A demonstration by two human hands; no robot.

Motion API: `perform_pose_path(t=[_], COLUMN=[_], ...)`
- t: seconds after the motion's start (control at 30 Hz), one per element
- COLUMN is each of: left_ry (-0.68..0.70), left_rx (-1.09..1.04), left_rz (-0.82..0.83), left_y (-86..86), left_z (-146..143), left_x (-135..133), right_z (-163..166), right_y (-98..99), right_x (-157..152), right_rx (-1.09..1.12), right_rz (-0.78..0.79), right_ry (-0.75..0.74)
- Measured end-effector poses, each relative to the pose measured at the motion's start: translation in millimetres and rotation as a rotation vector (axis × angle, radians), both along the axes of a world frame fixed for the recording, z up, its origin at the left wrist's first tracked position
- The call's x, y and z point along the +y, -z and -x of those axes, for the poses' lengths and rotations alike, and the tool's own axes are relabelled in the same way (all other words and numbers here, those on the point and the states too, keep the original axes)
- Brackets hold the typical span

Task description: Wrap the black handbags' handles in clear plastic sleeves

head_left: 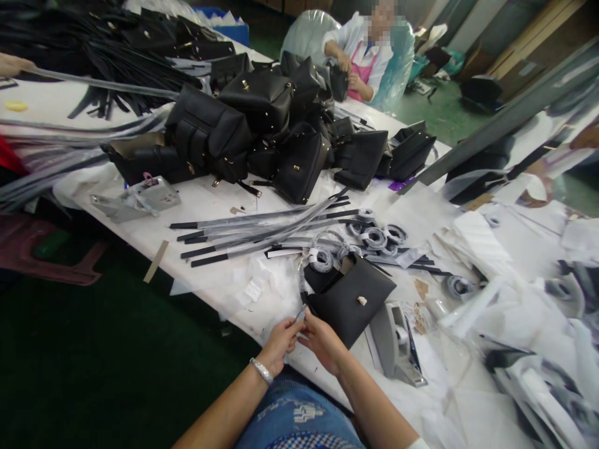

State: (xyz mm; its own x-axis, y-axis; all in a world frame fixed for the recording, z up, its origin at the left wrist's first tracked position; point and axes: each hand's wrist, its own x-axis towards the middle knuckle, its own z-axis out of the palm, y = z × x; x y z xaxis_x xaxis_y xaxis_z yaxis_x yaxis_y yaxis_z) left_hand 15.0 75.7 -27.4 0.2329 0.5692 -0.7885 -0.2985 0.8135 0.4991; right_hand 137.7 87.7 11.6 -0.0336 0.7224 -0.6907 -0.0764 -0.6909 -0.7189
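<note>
Both hands meet at the table's front edge. My left hand (282,340), a silver bracelet at its wrist, and my right hand (322,340) pinch the end of a narrow strap wrapped in clear film (302,288). It runs up beside a black handbag (358,299) with a small gold clasp, which lies tilted just beyond my right hand. Fingers cover the pinched end, so its detail is hidden. Right of the handbag stands a grey tape dispenser (397,343). Behind the bag are several film-wrapped rings (374,237) and long film-covered black straps (243,240).
A heap of black handbags (299,153) fills the table's middle. Another tape dispenser (145,198) stands at the left edge. White sheets (477,240) and wrapping lie right. Across the table sits a person in a pink apron (361,65); other people's hands show at both sides.
</note>
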Motion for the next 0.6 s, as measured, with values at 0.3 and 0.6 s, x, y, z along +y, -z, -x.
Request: perform_pose_path(t=[0.3,0.6], left_ry=[0.054,0.052], left_rx=[0.078,0.21], left_rz=[-0.109,-0.196], left_y=[1.5,-2.2], left_z=[-2,-15], left_x=[1,-2], right_z=[-52,20], right_y=[-5.5,25.4], right_x=[77,153], right_rx=[-0.449,-0.731], right_rz=[-0.311,-0.192], right_ry=[0.007,-0.243])
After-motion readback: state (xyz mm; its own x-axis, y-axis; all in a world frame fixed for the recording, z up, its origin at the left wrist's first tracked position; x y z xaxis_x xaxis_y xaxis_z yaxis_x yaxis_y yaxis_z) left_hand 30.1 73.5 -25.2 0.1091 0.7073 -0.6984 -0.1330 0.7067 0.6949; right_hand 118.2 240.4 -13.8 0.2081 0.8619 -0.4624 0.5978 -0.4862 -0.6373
